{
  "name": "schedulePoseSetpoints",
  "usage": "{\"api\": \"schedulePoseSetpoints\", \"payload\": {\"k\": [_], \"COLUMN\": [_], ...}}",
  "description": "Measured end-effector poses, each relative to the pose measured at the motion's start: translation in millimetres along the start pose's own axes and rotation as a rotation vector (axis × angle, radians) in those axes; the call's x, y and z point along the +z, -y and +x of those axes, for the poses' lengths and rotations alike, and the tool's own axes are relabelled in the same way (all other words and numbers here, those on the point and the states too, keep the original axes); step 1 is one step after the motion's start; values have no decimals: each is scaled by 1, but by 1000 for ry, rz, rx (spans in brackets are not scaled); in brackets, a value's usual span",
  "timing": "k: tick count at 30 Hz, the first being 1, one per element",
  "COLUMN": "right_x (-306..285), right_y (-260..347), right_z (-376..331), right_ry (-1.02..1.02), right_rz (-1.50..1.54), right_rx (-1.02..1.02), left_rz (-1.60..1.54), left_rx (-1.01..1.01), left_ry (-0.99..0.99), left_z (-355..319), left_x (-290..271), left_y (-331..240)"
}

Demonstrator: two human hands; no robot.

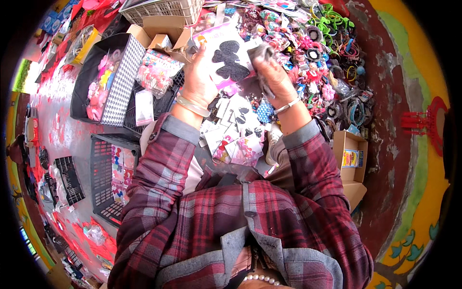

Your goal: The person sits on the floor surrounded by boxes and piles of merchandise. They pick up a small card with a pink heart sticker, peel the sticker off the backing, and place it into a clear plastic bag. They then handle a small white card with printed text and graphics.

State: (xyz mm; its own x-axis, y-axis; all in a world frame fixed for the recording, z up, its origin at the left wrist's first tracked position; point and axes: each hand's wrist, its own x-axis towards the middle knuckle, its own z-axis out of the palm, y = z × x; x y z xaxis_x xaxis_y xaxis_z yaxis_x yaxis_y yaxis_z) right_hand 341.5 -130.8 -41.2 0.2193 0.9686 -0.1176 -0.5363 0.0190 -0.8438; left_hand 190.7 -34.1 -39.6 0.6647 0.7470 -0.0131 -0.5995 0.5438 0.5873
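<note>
Hair-bow card (216, 41): between our left hand (198, 85) and right hand (277, 81), the left nearer.
Black bow (231, 60): long axis runs roughly away from us.
Left hand: pinches the card's left edge, thumb in front, fingers hidden.
Right hand: curls around apparent grey cloth (261, 52), card's right side; contact unclear.
Loose cards (230, 109): strewn on the card's near side.

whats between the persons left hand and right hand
In the head view, a pink-edged white card with black bow-like shapes lies between the left hand and the right hand, which holds a crumpled grey piece.
</note>
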Motion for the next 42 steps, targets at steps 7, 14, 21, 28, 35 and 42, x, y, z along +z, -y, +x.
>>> {"api": "schedulePoseSetpoints", "payload": {"k": [7, 14, 21, 28, 35, 42], "right_x": [23, 56, 47, 20, 68, 61], "right_y": [-1, -15, 19, 43, -12, -22], "right_z": [-8, -27, -32, -30, -37, -27], "right_ry": [-359, -65, -27, -119, 86, 118], "right_rz": [-980, -1562, -545, -54, -1623, -1408], "right_rx": [-544, -881, -259, -466, -804, -897], "left_rz": [178, -94, -146, -138, -221, -241], "left_rx": [138, -4, -8, -138, -86, -121], "left_ry": [-219, -7, 90, 264, -15, -20], "left_z": [9, -9, 1, -11, -23, -20], "left_x": [-11, 19, 13, 19, 31, 18], "left_y": [19, 16, -6, -2, 9, 6]}}
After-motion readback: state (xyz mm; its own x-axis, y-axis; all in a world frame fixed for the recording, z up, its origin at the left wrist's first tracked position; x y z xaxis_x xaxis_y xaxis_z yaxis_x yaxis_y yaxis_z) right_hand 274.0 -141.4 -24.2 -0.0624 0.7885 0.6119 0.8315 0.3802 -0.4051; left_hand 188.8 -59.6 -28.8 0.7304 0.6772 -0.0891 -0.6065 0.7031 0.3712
